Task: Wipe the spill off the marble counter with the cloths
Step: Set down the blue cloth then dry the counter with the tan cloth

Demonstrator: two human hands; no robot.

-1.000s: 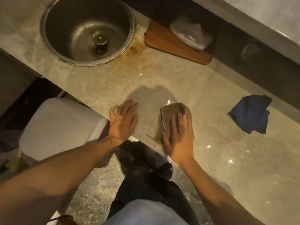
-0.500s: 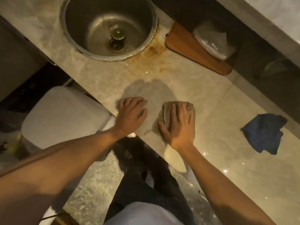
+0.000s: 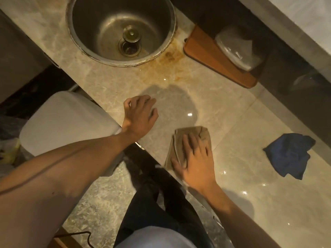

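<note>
Now brown cloth (image 3: 192, 140) pulled nearer counter edge than half second ago, pressed under right hand (image 3: 195, 161), fingers flat, spread; long axis toward sink (image 3: 121, 29). Left hand (image 3: 139, 115) curled, loose, on marble counter (image 3: 223, 111). Blue cloth (image 3: 288, 154) crumpled, well right.

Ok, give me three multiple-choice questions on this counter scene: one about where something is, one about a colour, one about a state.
1. Where does the blue cloth lie?
A. in the sink
B. on the counter, right of the right hand
C. on the wooden board

2. What colour is the cloth under the right hand?
A. beige
B. red
C. green

3. What is the left hand doing?
A. holding the blue cloth
B. resting bare on the counter
C. reaching into the sink

Answers: B, it lies alone near the right edge; A, beige folds show around the fingers; B, nothing is in it.
</note>
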